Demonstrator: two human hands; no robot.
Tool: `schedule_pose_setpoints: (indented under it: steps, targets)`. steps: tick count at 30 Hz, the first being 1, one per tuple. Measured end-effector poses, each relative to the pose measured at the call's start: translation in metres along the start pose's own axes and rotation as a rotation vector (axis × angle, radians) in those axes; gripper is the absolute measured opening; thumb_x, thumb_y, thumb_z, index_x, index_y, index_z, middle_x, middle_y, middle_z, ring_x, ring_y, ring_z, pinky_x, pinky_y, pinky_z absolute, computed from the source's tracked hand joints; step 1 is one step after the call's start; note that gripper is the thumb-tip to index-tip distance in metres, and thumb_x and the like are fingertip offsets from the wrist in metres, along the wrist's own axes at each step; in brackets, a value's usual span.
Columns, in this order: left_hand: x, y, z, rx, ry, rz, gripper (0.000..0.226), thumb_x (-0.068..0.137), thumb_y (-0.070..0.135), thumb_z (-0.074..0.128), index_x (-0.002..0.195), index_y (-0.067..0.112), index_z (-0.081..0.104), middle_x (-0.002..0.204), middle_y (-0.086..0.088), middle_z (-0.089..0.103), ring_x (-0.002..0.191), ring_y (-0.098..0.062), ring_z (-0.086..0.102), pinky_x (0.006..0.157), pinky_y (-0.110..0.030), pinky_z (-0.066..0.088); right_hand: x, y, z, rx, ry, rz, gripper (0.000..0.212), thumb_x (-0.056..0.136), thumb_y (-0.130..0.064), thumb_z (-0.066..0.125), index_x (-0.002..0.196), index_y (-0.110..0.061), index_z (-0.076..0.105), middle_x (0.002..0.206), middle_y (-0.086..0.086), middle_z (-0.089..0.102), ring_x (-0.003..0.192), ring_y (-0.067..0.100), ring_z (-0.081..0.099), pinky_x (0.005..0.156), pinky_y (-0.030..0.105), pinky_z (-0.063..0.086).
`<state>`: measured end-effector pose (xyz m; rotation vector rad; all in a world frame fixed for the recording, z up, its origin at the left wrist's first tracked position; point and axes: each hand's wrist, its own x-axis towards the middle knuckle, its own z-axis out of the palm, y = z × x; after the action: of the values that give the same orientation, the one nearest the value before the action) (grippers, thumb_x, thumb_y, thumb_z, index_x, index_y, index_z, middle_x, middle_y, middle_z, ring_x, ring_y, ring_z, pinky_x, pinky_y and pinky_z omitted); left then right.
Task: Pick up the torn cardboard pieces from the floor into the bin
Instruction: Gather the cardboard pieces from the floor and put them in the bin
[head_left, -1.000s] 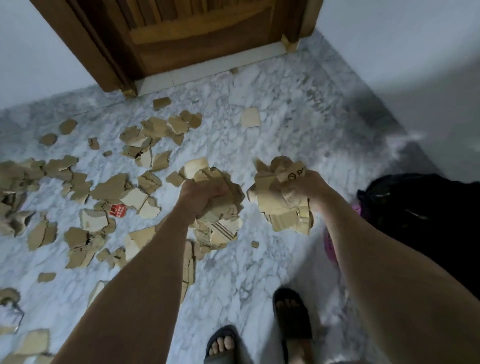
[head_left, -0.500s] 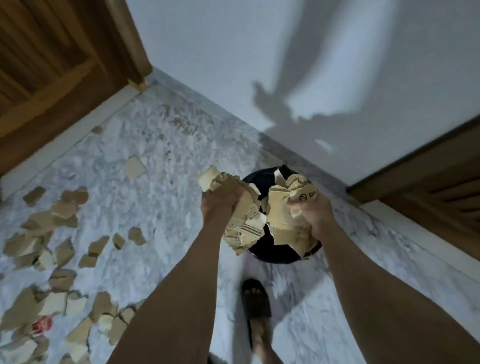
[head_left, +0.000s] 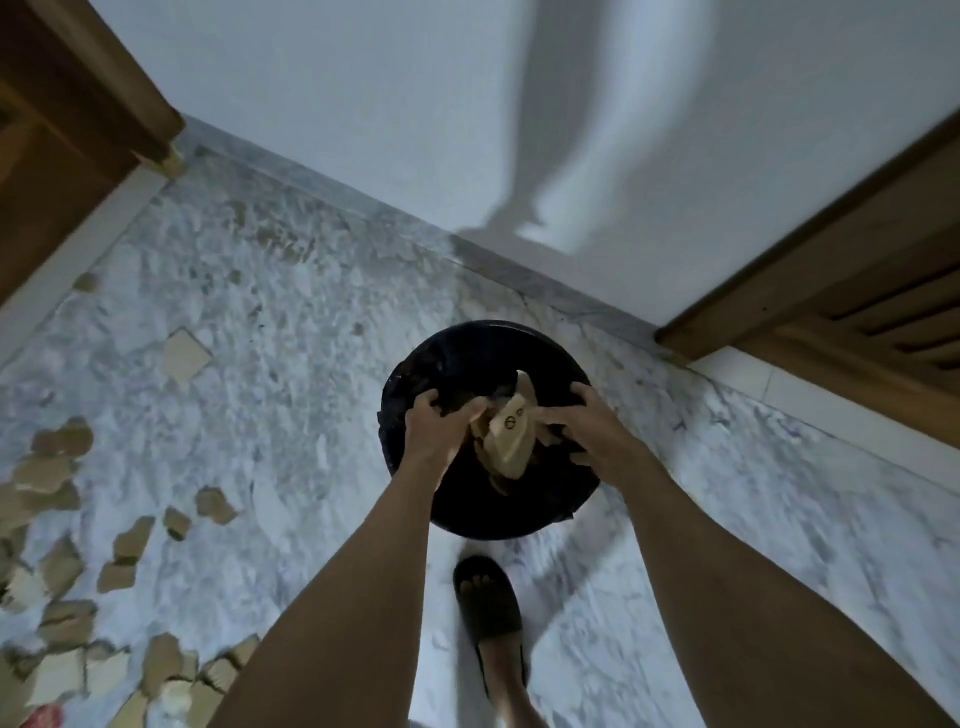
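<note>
Head view: both your hands are over the bin (head_left: 488, 519), the black round tub that stands by the wall. Your left hand (head_left: 434, 434) hangs over the bin's left side with the fingers spread and loosely bent; it seems to have nothing in its grasp, though the palm faces away, so a scrap against it cannot be ruled out. Your right hand (head_left: 592, 434) is over the bin's right side, fingers splayed, a fingertip touching the cardboard (head_left: 511, 434) that sits between the two hands above the bin's mouth. Whether that piece is pinched or already falling, I cannot tell.

To finish this drop well, keep both hands inside the line of the rim until every piece has gone, and spread the fingers fully so nothing clings to the palm. Shake loose over the middle of the bin, not near its edge, since light scraps may drift out onto the floor (head_left: 311, 415).

More scraps (head_left: 62, 519) lie on the floor well to the left of the bin, so I judge the task is far from done; one square piece (head_left: 184, 356) lies alone, nearer the bin.

The bin's inside is dark, and how full it is cannot be made out. Your arms cover its near rim. The scraps left of the bin are cut off by the frame, so their count is unknown.
</note>
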<state>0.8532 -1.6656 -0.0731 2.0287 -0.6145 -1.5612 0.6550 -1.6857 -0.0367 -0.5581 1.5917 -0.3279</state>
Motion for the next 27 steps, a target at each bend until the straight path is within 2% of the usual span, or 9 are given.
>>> schedule_pose_setpoints:
  steps: [2,4,7,9,11,13,16,22,27]
  targets:
    - [-0.001,-0.005,-0.004,-0.007,0.020,0.012,0.085,0.079,0.048,0.078,0.147,0.012,0.041,0.135,-0.007,0.055,0.120,-0.025,0.057,0.102,-0.036,0.048,0.000,0.000,0.000,0.013,-0.026,0.007,0.090,0.089,-0.026,0.074,0.158,-0.025,0.018,0.154,0.005,0.038,0.130,0.027,0.046,0.075,0.032,0.039]
    - [-0.003,-0.008,-0.012,-0.005,0.064,0.026,0.078,0.084,0.051,0.073,0.146,0.013,0.044,0.135,-0.006,0.057,0.121,-0.024,0.057,0.104,-0.040,0.048,0.000,0.000,0.001,-0.008,0.004,0.005,0.084,0.092,-0.028,0.071,0.158,-0.023,0.020,0.155,0.005,0.037,0.131,0.026,0.045,0.072,0.029,0.038]
    - [-0.011,-0.011,-0.030,-0.034,0.115,0.035,0.068,0.084,0.059,0.066,0.137,0.018,0.053,0.126,0.001,0.061,0.117,-0.020,0.059,0.103,-0.041,0.049,-0.004,-0.003,0.013,-0.064,0.036,-0.028,0.077,0.091,-0.029,0.071,0.155,-0.022,0.030,0.151,0.004,0.043,0.128,0.024,0.048,0.087,0.031,0.038]
    - [-0.019,-0.016,-0.048,-0.071,0.159,0.019,0.059,0.084,0.063,0.064,0.124,0.021,0.056,0.118,0.005,0.063,0.112,-0.019,0.060,0.099,-0.040,0.050,-0.012,-0.010,0.031,-0.103,0.037,-0.062,0.071,0.090,-0.025,0.071,0.152,-0.018,0.037,0.138,0.002,0.054,0.110,0.016,0.056,0.089,0.030,0.038]
    - [-0.030,-0.026,-0.071,-0.122,0.197,-0.024,0.064,0.087,0.060,0.062,0.135,0.019,0.051,0.123,0.004,0.058,0.116,-0.019,0.056,0.098,-0.035,0.046,-0.023,-0.017,0.061,-0.149,0.025,-0.128,0.063,0.091,-0.017,0.070,0.148,-0.012,0.043,0.129,0.003,0.057,0.098,0.011,0.058,0.082,0.023,0.043]
    - [-0.043,-0.037,-0.097,-0.163,0.239,-0.067,0.071,0.089,0.059,0.061,0.145,0.019,0.044,0.136,0.000,0.052,0.125,-0.021,0.051,0.098,-0.035,0.042,-0.028,-0.018,0.100,-0.280,-0.009,-0.220,0.064,0.084,-0.022,0.075,0.143,-0.017,0.049,0.142,0.008,0.050,0.115,0.017,0.057,0.090,0.023,0.047]
    - [-0.060,-0.065,-0.144,-0.238,0.325,-0.147,0.071,0.089,0.057,0.062,0.146,0.019,0.043,0.143,-0.005,0.049,0.128,-0.024,0.050,0.100,-0.037,0.042,-0.038,-0.011,0.176,-0.600,-0.151,-0.310,0.066,0.082,-0.026,0.076,0.142,-0.024,0.049,0.147,0.005,0.048,0.132,0.021,0.049,0.108,0.039,0.043]
    - [-0.089,-0.150,-0.253,-0.407,0.503,-0.245,0.081,0.086,0.052,0.071,0.149,0.016,0.037,0.150,-0.009,0.044,0.133,-0.026,0.049,0.085,-0.027,0.048,-0.059,0.025,0.342,-0.966,-0.445,-0.393,0.072,0.087,-0.028,0.073,0.150,-0.026,0.037,0.155,0.007,0.040,0.143,0.024,0.038,0.112,0.042,0.038]
    - [-0.098,-0.256,-0.312,-0.375,0.599,-0.377,0.104,0.073,0.050,0.083,0.154,0.017,0.026,0.156,-0.012,0.031,0.143,-0.032,0.034,0.113,-0.048,0.035,-0.049,0.076,0.443,-1.168,-0.581,-0.446,0.082,0.083,-0.028,0.075,0.153,-0.021,0.034,0.153,0.007,0.041,0.139,0.025,0.040,0.106,0.034,0.037]
